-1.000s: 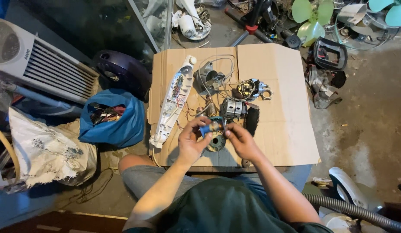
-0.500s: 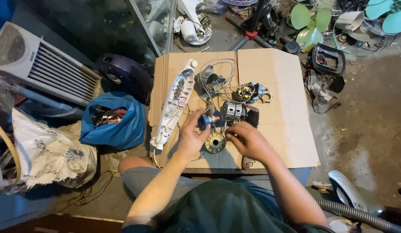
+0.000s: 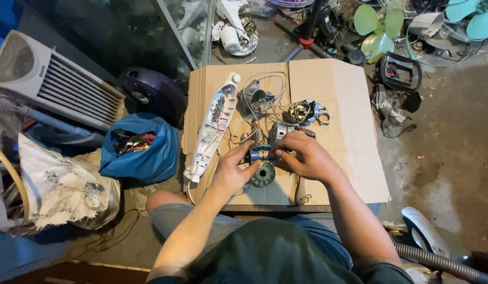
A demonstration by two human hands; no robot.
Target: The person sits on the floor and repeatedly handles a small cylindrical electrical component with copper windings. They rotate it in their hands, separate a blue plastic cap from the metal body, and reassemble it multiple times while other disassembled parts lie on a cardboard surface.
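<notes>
Spread over the cluttered floor, the flattened cardboard sheet (image 3: 349, 131) is carrying my work: near its front edge I am pinching a small blue motor part (image 3: 260, 153) between my left hand (image 3: 234, 171) and right hand (image 3: 306, 156), fingers curled narrowly around it, just above a round greenish spool (image 3: 263, 174).

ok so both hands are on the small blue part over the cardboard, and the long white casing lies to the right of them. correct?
Not quite. The head view shows the left hand and right hand on the small blue part over the cardboard, but the long white casing lies to their left, not their right.
</notes>
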